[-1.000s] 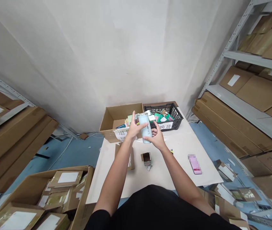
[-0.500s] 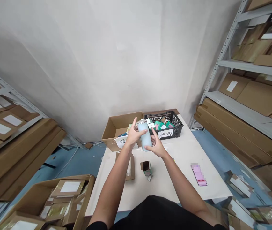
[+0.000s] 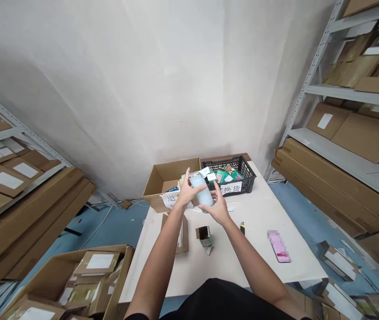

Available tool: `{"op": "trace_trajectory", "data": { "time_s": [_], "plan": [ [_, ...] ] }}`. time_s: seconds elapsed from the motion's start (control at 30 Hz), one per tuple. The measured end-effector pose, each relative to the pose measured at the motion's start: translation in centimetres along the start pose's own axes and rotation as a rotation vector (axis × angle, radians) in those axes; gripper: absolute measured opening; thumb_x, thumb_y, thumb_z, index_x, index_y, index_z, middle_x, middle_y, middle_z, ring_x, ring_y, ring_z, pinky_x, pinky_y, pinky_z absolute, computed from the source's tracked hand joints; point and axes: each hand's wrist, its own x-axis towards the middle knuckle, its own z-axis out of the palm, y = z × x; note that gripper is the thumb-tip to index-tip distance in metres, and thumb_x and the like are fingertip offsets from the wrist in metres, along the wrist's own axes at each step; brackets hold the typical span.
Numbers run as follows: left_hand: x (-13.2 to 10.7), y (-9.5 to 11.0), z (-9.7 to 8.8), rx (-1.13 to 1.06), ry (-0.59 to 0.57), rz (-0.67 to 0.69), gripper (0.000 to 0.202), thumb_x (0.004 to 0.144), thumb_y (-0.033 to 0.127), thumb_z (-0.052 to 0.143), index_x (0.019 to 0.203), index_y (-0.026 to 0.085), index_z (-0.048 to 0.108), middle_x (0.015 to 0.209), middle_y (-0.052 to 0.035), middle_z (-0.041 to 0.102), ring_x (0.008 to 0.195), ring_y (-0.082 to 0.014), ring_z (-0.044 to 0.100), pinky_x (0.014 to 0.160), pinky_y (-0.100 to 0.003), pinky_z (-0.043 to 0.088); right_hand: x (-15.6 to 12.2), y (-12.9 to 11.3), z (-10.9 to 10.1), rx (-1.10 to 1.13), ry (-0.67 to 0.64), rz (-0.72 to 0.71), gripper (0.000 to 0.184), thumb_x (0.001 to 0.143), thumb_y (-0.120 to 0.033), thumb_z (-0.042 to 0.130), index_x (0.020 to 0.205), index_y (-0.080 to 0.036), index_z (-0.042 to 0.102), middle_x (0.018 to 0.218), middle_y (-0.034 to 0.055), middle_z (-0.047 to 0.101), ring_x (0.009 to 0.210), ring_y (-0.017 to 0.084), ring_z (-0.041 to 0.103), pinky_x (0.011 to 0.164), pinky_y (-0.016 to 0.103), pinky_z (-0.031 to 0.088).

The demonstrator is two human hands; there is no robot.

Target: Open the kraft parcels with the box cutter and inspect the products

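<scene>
Between my two hands, above the far part of the table, is a pale blue tumbler (image 3: 201,190) with a silvery rim, tilted with its top to the left. My left hand (image 3: 187,191) grips its upper left side, thumb across the front. My right hand (image 3: 220,205) holds the lower right side, its thumb near the base. Below on the table stands a small green box (image 3: 205,236) with its brown inside showing at the open top. Left of it, an open cardboard box (image 3: 183,235) is partly hidden by my left forearm.
Behind the hands are a cardboard carton (image 3: 156,189) with a paper sign and a black plastic crate (image 3: 249,178) of small green boxes. A phone (image 3: 278,246) and a utility knife (image 3: 242,228) lie at the right. A large carton of parcels (image 3: 124,266) stands at left; shelves (image 3: 342,146) flank the table.
The tumbler has tilted further, its top leaning left, and both hands have turned with it. The view has shifted slightly, and more of the utility knife shows beside my right forearm.
</scene>
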Motion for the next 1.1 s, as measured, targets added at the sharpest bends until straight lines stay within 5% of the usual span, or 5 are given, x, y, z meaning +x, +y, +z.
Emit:
{"op": "trace_trajectory", "data": {
  "time_s": [0.13, 0.3, 0.47, 0.87, 1.1],
  "plan": [
    [0.0, -0.1, 0.6, -0.073, -0.013, -0.042, 0.135, 0.064, 0.044, 0.097, 0.169, 0.027, 0.015, 0.137, -0.0135, 0.066, 0.12, -0.0271, 0.065, 0.106, -0.043, 0.053, -0.5, -0.5, -0.3, 0.06, -0.129, 0.005, 0.121, 0.074, -0.038, 0.086, 0.17, -0.035, 0.012, 0.129, 0.0085, 0.064, 0.109, 0.026, 0.067, 0.095, 0.043, 0.056],
    [0.1, 0.0, 0.7, -0.078, -0.062, -0.022, 0.143, 0.063, 0.04, 0.099, 0.17, 0.033, 0.005, 0.134, -0.0112, 0.065, 0.115, -0.0228, 0.067, 0.1, -0.037, 0.055, -0.9, 0.1, -0.2, -0.003, 0.049, 0.07, 0.127, 0.065, -0.038, 0.093, 0.168, -0.034, 0.02, 0.119, 0.0063, 0.065, 0.104, 0.028, 0.066, 0.094, 0.045, 0.056],
    [0.5, -1.2, 0.4, -0.173, -0.105, -0.021, 0.141, 0.068, 0.039, 0.094, 0.169, 0.032, -0.003, 0.11, -0.0029, 0.072, 0.096, -0.0166, 0.07, 0.097, -0.037, 0.055, -0.9, 1.2, -0.4, 0.176, -0.089, 0.063, 0.125, 0.072, -0.038, 0.085, 0.17, -0.034, 0.007, 0.128, 0.009, 0.063, 0.108, 0.026, 0.068, 0.096, 0.044, 0.056],
    [0.1, -2.8, -0.5, -0.21, -0.067, -0.075, 0.142, 0.065, 0.039, 0.097, 0.169, 0.034, 0.0, 0.125, -0.0087, 0.069, 0.108, -0.0225, 0.071, 0.102, -0.045, 0.055, -0.4, 2.3, 0.6, 0.092, -0.055, 0.059, 0.124, 0.068, -0.033, 0.086, 0.169, -0.035, 0.013, 0.125, 0.0081, 0.064, 0.108, 0.025, 0.068, 0.093, 0.043, 0.058],
    [-0.1, -4.1, -1.3, 0.122, 0.09, 0.034, 0.102, 0.064, 0.043, 0.096, 0.154, 0.03, 0.05, 0.15, -0.0132, 0.054, 0.129, -0.0299, 0.06, 0.11, -0.043, 0.048, -0.8, 3.5, 1.8, -0.089, 0.022, 0.088, 0.114, 0.067, -0.031, 0.085, 0.166, -0.033, 0.027, 0.125, 0.0078, 0.066, 0.105, 0.025, 0.067, 0.09, 0.042, 0.06]
  ]
}}
